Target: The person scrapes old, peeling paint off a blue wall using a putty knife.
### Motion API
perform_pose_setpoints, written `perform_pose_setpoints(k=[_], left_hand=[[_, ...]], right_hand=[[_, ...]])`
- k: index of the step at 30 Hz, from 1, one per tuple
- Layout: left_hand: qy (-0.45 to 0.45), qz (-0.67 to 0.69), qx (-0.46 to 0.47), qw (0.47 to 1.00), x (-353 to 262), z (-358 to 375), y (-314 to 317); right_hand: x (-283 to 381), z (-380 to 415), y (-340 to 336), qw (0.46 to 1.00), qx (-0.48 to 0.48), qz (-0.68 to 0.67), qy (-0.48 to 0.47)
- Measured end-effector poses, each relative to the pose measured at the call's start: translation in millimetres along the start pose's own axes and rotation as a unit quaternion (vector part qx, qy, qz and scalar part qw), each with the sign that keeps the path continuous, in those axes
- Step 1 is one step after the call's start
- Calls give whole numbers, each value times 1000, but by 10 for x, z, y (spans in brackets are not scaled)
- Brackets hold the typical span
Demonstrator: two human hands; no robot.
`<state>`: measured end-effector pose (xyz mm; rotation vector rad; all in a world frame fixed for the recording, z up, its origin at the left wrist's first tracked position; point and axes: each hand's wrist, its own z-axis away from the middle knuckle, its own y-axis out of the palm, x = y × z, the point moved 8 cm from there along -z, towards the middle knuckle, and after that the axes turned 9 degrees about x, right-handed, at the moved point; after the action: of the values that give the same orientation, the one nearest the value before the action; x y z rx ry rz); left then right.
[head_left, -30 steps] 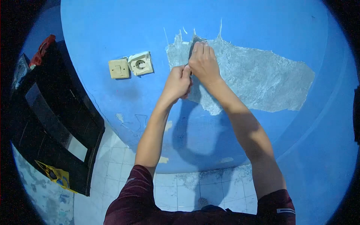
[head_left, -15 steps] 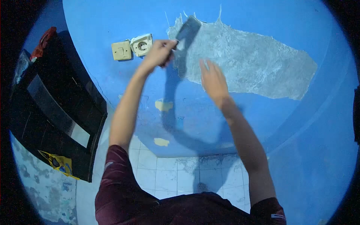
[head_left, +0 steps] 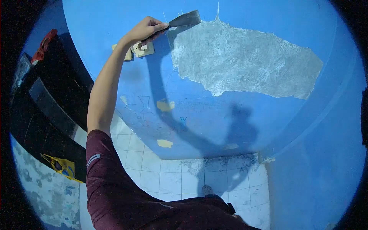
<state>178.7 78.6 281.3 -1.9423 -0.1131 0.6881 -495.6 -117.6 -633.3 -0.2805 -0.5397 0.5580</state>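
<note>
Below the grip, a maroon shirt (head_left: 115,184) fills the near view; the right hand is out of sight. The left hand (head_left: 148,30) is closed around the handle of a putty knife (head_left: 186,19), its fingers hiding part of the handle. The blade points right of the grip, over the upper-left edge of a bare gray patch (head_left: 245,57); contact is unclear. Just below the grip, knuckles partly cover a wall socket (head_left: 147,50), and the forearm overlaps a light switch (head_left: 129,56). Open blue wall (head_left: 207,115) lies lower right, above tiled floor (head_left: 172,180).
</note>
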Motion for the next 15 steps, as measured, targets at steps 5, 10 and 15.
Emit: perform_pose_setpoints(k=[5,10,15], left_hand=[[2,-28,0,1000,-149,7,21],[-18,-6,-33,999,-194,67,104],[-31,-11,-55,998,-291,140,222]], right_hand=[[69,220,14,996,-6,-89,-3],[410,203,-352,988,-28,-132,-70],[758,218,-596,972,-5,-181,-153]])
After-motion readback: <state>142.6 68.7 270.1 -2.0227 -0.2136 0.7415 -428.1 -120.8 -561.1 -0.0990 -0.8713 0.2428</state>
